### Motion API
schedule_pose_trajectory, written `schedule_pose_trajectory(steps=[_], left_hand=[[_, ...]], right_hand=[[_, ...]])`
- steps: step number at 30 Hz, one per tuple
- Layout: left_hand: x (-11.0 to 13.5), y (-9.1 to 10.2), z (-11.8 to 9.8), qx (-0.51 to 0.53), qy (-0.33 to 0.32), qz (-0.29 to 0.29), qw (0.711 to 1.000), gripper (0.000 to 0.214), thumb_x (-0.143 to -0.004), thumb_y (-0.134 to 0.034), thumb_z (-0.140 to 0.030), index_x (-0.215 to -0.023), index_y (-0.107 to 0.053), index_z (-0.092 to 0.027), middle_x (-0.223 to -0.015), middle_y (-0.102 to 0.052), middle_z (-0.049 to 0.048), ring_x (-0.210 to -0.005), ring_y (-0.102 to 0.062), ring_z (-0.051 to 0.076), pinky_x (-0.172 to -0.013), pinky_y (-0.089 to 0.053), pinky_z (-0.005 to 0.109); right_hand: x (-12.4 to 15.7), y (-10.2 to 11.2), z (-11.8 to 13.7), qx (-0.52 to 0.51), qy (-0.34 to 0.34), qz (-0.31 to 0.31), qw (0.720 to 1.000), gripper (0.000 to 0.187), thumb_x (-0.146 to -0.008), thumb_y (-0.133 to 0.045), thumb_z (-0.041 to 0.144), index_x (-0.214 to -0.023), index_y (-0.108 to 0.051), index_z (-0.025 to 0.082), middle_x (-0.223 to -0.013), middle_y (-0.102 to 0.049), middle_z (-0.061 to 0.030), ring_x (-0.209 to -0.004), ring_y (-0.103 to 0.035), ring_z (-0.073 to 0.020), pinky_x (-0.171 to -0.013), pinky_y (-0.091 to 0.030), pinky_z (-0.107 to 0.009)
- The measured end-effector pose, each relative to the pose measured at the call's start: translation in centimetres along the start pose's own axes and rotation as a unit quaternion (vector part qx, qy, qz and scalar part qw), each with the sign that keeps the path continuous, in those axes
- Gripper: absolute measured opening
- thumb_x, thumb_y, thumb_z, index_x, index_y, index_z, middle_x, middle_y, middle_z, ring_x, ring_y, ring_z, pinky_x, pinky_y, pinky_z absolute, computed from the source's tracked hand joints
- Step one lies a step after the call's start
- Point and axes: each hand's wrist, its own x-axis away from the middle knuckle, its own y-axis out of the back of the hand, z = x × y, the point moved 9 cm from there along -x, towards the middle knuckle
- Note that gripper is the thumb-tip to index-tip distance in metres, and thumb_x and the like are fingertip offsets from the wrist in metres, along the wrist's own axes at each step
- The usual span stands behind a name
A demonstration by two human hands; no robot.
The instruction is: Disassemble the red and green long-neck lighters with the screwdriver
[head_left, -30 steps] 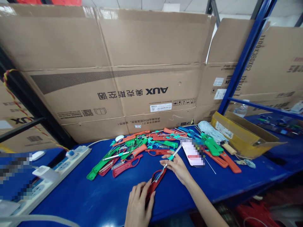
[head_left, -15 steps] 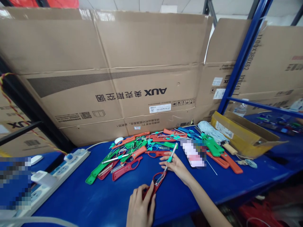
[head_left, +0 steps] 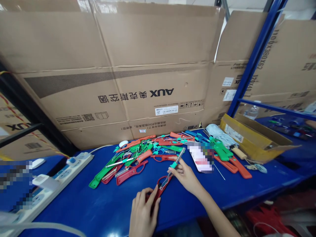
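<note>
The long red plastic casing [head_left: 162, 190] looked smooth, and the slim silvery tube [head_left: 180, 154] above it had a shiny metal finish, ringed by a green plastic collar [head_left: 174, 165]. The flat blue tabletop [head_left: 98, 207] was smooth and glossy, with pale highlights. Behind stood a large sheet of matt brown cardboard [head_left: 153, 39]. The crumpled pale-blue bundle [head_left: 219, 133] looked like soft cloth, and the short tan cylindrical handle [head_left: 239, 152] like wood.

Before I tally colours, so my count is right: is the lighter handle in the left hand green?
No, the red of the lighter handle shows plainly where it extends beyond the left hand.
</note>
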Motion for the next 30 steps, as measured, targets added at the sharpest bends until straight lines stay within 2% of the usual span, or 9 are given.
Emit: schedule_pose_trajectory(steps=[3, 5, 9, 11, 16, 19, 22, 27, 30], left_hand=[[-0.3, 0.1, 0.7, 0.039, 0.023, 0.022, 0.999, 0.035, -0.090, -0.050, -0.030, -0.124, -0.056, -0.031, -0.102, -0.061, 0.0067, -0.088, -0.057, 0.022, -0.073, -0.048, 0.033], [-0.5, 0.1, 1.1, 0.053, 0.035, 0.028, 0.998, 0.035, -0.089, -0.052, -0.031, -0.124, -0.057, -0.032, -0.102, -0.061, 0.0061, -0.087, -0.057, 0.022, -0.074, -0.048, 0.034], [-0.4, 0.0, 1.6, 0.068, 0.044, 0.020, 0.997, 0.036, -0.088, -0.053, -0.032, -0.124, -0.057, -0.032, -0.101, -0.061, 0.0060, -0.087, -0.057, 0.022, -0.074, -0.048, 0.035], [-0.3, -0.1, 1.6, 0.073, 0.045, 0.019, 0.996, 0.036, -0.088, -0.053, -0.032, -0.124, -0.056, -0.032, -0.101, -0.061, 0.0061, -0.086, -0.057, 0.022, -0.074, -0.048, 0.035], [-0.1, -0.2, 1.7, 0.075, 0.048, 0.015, 0.996, 0.036, -0.088, -0.053, -0.032, -0.124, -0.057, -0.032, -0.102, -0.061, 0.0066, -0.086, -0.057, 0.022, -0.074, -0.048, 0.035], [0.0, -0.2, 1.7, 0.073, 0.048, 0.012, 0.996, 0.037, -0.088, -0.053, -0.032, -0.124, -0.057, -0.031, -0.102, -0.061, 0.0069, -0.085, -0.057, 0.022, -0.073, -0.048, 0.035], [0.0, -0.1, 1.7, 0.070, 0.044, 0.005, 0.997, 0.036, -0.088, -0.053, -0.032, -0.124, -0.057, -0.031, -0.101, -0.062, 0.0067, -0.084, -0.057, 0.021, -0.073, -0.049, 0.034], [-0.1, 0.1, 1.5, 0.063, 0.040, 0.001, 0.997, 0.036, -0.088, -0.054, -0.031, -0.123, -0.057, -0.032, -0.101, -0.062, 0.0065, -0.084, -0.058, 0.021, -0.072, -0.049, 0.034], [-0.1, 0.2, 1.3, 0.059, 0.033, -0.008, 0.998, 0.036, -0.087, -0.054, -0.031, -0.122, -0.058, -0.032, -0.100, -0.063, 0.0063, -0.083, -0.058, 0.021, -0.071, -0.049, 0.033]], right_hand=[[0.1, -0.2, 0.5, 0.033, 0.004, -0.006, 0.999, 0.041, -0.081, -0.058, 0.047, -0.110, -0.045, 0.021, -0.076, -0.063, -0.0001, -0.074, -0.067, -0.0190, -0.065, -0.054, -0.029], [0.1, -0.5, 0.4, 0.026, 0.002, 0.009, 1.000, 0.044, -0.083, -0.057, 0.046, -0.116, -0.043, 0.021, -0.079, -0.062, -0.0006, -0.074, -0.066, -0.0175, -0.066, -0.054, -0.029], [0.5, -2.1, -0.4, -0.029, -0.013, 0.115, 0.993, 0.068, -0.077, -0.065, 0.040, -0.132, -0.028, 0.027, -0.106, -0.060, -0.0058, -0.089, -0.064, -0.0169, -0.076, -0.054, -0.033], [0.6, -2.5, -0.8, -0.053, -0.026, 0.142, 0.988, 0.076, -0.074, -0.069, 0.038, -0.134, -0.024, 0.028, -0.110, -0.058, -0.0073, -0.092, -0.064, -0.0179, -0.079, -0.054, -0.035], [-0.1, -1.7, -1.3, -0.072, -0.016, 0.066, 0.995, 0.073, -0.076, -0.067, 0.036, -0.135, -0.025, 0.027, -0.092, -0.060, -0.0024, -0.079, -0.066, -0.0171, -0.077, -0.053, -0.036], [-0.1, -1.7, -1.8, -0.086, -0.006, 0.038, 0.995, 0.075, -0.075, -0.068, 0.033, -0.136, -0.025, 0.027, -0.090, -0.059, -0.0011, -0.076, -0.065, -0.0153, -0.075, -0.054, -0.034], [0.2, -1.5, -1.8, -0.043, 0.005, 0.021, 0.999, 0.070, -0.076, -0.067, 0.031, -0.136, -0.029, 0.027, -0.090, -0.061, -0.0012, -0.070, -0.063, -0.0131, -0.070, -0.055, -0.031], [0.7, -1.2, -0.3, 0.056, 0.057, 0.017, 0.997, 0.059, -0.080, -0.062, 0.029, -0.133, -0.037, 0.028, -0.089, -0.063, -0.0004, -0.069, -0.063, -0.0122, -0.067, -0.054, -0.027], [0.4, -1.0, -0.2, 0.076, 0.048, 0.006, 0.996, 0.059, -0.078, -0.064, 0.032, -0.131, -0.040, 0.026, -0.080, -0.062, 0.0009, -0.064, -0.063, -0.0132, -0.063, -0.055, -0.027]])
